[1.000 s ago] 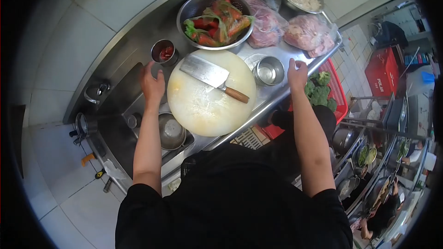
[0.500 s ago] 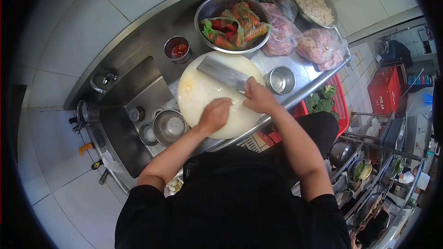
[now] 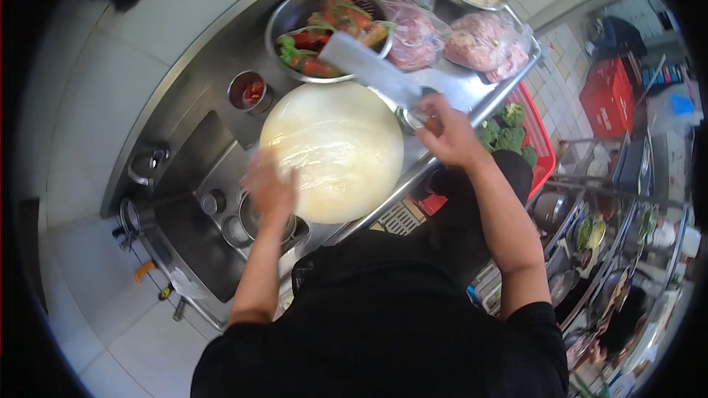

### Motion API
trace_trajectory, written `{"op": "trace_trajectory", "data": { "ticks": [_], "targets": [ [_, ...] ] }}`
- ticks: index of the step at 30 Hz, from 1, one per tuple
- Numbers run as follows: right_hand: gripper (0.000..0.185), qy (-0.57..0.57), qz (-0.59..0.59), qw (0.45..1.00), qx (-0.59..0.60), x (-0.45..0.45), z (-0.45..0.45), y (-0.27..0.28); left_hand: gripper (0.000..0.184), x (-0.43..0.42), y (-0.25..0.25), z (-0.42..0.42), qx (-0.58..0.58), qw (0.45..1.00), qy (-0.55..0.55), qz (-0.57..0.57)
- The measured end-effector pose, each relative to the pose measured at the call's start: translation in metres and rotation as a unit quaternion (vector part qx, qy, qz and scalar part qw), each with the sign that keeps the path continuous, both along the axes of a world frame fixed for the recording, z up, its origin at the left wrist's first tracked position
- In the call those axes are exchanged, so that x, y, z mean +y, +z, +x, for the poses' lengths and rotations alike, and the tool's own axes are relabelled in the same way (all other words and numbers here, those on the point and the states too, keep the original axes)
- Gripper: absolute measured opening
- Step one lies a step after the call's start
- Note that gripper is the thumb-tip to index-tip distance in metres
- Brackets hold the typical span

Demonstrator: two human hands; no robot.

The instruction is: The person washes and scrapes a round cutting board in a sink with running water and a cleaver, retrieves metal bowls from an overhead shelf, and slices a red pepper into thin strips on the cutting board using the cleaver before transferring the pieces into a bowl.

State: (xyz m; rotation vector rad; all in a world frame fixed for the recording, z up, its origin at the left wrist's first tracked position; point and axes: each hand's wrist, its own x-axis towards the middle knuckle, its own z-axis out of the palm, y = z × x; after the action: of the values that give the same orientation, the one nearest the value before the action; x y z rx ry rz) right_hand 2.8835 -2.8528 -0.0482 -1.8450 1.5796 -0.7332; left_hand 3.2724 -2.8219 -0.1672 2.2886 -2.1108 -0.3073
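My right hand (image 3: pixel 450 133) is wrapped round the handle of a cleaver (image 3: pixel 369 66). The broad blade is raised, slanting up and left over the far right edge of a round white chopping board (image 3: pixel 332 151). The board's top looks wet and shiny. My left hand (image 3: pixel 271 188), smeared by motion, is at the board's left edge with thumb and fingers apart, holding nothing I can see. It partly covers a metal bowl (image 3: pixel 249 215) beside the sink. Behind the cleaver, a small metal pot (image 3: pixel 408 119) is mostly hidden.
A steel colander (image 3: pixel 276 18) of red peppers stands behind the board, near a small pot (image 3: pixel 240 92) with red pieces. Bagged meat (image 3: pixel 483 40) lies at the back right. The sink (image 3: pixel 188 206) is left; a red basket (image 3: pixel 544 147) with broccoli (image 3: pixel 509 136) is right.
My right hand has lifted the cleaver off the board and moved right. My left hand has left the board's middle, swung left and opened. The view has shifted slightly.
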Motion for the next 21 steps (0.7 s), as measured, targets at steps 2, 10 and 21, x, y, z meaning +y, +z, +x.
{"op": "trace_trajectory", "data": {
  "ticks": [2, 10, 21],
  "targets": [
    [0.043, 0.052, 0.056, 0.995, 0.062, 0.002, 0.013, -0.002, 0.073, 0.019, -0.04, 0.089, -0.062, 0.991, 0.115, 0.002],
    [0.035, 0.191, 0.065, 0.972, 0.124, -0.002, 0.057, -0.069, 0.045, -0.03, 0.092, 0.041, 0.199, 0.937, -0.012, -0.288],
    [0.024, -0.267, -0.068, 0.955, 0.109, -0.031, -0.007, -0.052, 0.034, -0.175, 0.034, -0.22, 0.386, 0.869, -0.309, 0.036]
  ]
}}
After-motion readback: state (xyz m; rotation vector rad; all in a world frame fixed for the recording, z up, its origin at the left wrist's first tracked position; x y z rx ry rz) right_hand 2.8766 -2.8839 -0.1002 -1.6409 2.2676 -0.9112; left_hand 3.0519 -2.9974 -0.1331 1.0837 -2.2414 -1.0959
